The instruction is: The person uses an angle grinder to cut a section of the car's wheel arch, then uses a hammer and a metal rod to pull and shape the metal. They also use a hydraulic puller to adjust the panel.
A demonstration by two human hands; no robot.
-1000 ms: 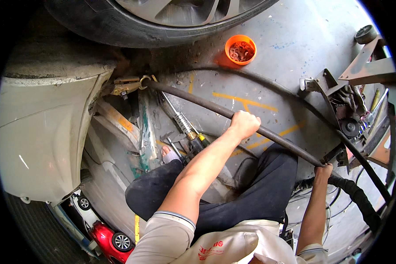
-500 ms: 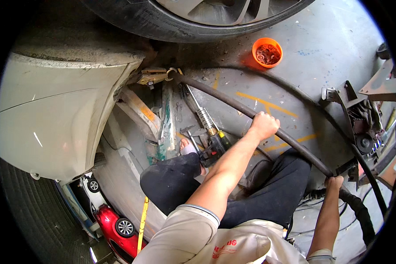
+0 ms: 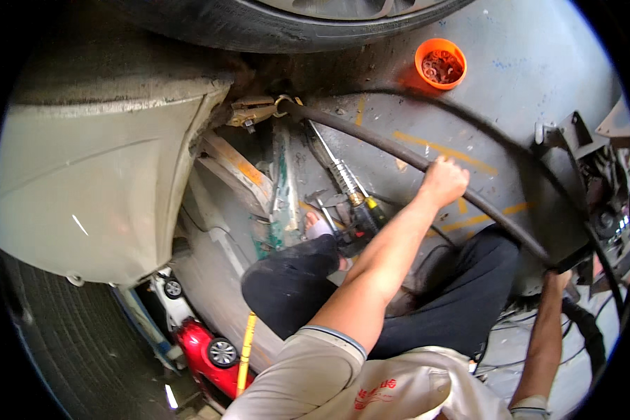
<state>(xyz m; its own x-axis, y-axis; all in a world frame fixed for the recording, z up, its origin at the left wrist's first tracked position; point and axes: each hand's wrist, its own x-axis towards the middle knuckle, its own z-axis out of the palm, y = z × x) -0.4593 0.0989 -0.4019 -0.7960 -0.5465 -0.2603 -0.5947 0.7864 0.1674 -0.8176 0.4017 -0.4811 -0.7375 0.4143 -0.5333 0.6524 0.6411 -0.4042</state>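
A long, dark, straight pipe runs slantwise across the view, from the upper left down to the right. My left hand is closed round its middle, knuckles up. Farther down, near its lower right end, my right hand grips it too, with part of the fingers hidden. At its far end the pipe meets a metal ring beside a yellowish metal clamp, which sits at the edge of a pale car body panel.
Below the pipe lie a power tool and a hammer. An orange bucket of metal rings stands beyond it, under a large car wheel. A black hose curves rightward to a metal stand. A red car shows lower left.
The whole view has shifted, so the surroundings appear farther right and mostly a little higher. Both hands keep their hold on the pipe.
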